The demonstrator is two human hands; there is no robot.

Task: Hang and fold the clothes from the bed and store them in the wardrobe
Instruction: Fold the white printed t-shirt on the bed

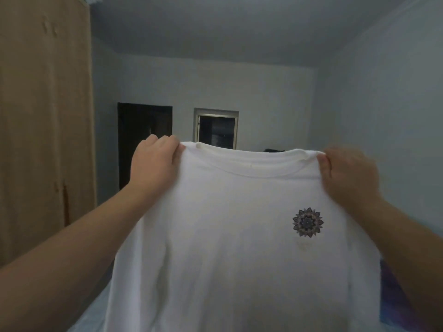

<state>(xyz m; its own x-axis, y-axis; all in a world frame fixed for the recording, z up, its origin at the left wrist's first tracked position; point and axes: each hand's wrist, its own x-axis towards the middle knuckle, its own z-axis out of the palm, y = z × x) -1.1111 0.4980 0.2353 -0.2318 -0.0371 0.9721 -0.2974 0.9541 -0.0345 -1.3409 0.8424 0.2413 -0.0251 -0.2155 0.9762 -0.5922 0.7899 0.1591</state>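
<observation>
I hold a white T-shirt [215, 236] up in front of me, spread flat and hanging down out of the frame. It has a small dark flower-like print [307, 222] on the chest at the right. My left hand [153, 164] pinches the shirt's left shoulder by the collar. My right hand [347, 176], blurred, grips the right shoulder. The tall brown wardrobe [43, 128] stands shut at the left. The shirt hides most of the bed; only a pale strip of bed [93, 312] shows at the lower left.
A dark doorway [143, 140] and a small window [217, 128] are in the far wall. A purple-blue cloth [393, 300] shows at the lower right. Something dark [274, 150] peeks over the collar.
</observation>
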